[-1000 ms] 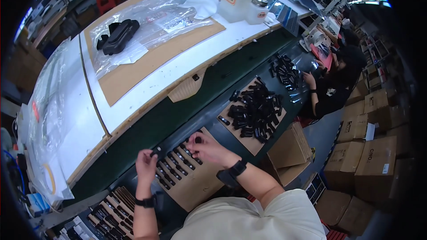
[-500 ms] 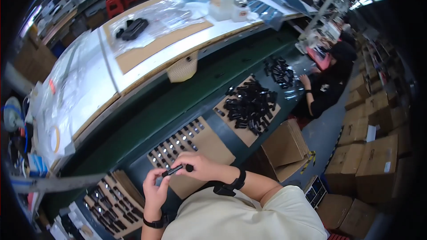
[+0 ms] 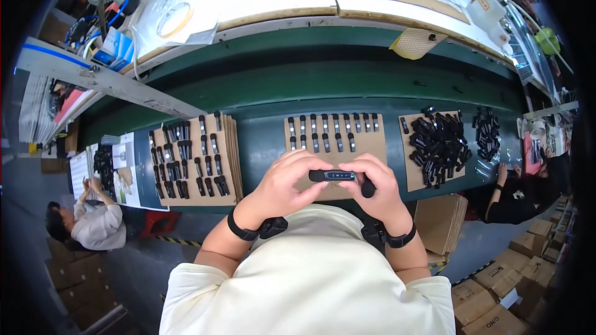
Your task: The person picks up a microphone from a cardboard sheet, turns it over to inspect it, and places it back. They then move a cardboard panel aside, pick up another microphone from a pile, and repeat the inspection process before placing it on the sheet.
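Note:
Level between my two hands is a small black microphone [image 3: 335, 175] with a dark rounded tip at its left end and a lit-looking panel facing up. The thumb and fingers of my left hand [image 3: 282, 180] pinch the tip end. My right hand [image 3: 382, 189] grips the other end, and a second dark round-tipped piece [image 3: 368, 188] sticks out from its fingers. Behind my hands, a cardboard sheet [image 3: 369, 155] carries rows of similar microphones [image 3: 326, 123]; my hands cover its near part.
On the left, stacked cardboard sheets [image 3: 231, 149] bear more microphones in rows. To the right, a heap of microphones [image 3: 436, 146] lies on cardboard, with a smaller pile [image 3: 488, 133] beyond. A metal beam [image 3: 112, 77] crosses at left. Co-workers sit at both ends [image 3: 93, 223] [image 3: 528, 192].
The view has swung to the left and levelled, bringing in a person on the left. Both hands still hold the microphone, which has turned from slanted to level with its panel up.

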{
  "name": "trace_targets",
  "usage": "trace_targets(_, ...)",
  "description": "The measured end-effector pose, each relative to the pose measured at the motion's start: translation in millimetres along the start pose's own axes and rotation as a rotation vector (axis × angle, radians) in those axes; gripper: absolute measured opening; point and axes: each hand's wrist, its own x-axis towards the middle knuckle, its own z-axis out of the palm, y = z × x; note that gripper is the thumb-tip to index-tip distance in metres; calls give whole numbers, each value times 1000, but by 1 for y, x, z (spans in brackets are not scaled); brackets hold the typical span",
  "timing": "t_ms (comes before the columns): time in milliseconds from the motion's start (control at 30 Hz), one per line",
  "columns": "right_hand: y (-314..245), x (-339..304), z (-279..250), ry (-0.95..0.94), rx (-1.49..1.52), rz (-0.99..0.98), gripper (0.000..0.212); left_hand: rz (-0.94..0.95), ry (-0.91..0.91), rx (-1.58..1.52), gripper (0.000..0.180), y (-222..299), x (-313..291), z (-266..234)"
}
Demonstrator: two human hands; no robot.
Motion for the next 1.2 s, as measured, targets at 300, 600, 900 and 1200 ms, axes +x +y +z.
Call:
trace_targets(300, -8, -7, 1, 11, -18, -57, 31, 82, -4, -23, 30, 3, -4, 3)
trace_targets(600, -6, -8, -1, 12, -2, 3, 31, -77, -41, -106, 26, -1, 0, 10)
trace_targets(900, 21, -18, -13, -256, 119, 427, 18, 25, -243, 196, 28, -20, 3, 21)
trace_targets(1200, 171, -58, 4, -90, -147, 730, 21, -241, -112, 286, 30, -63, -12, 27)
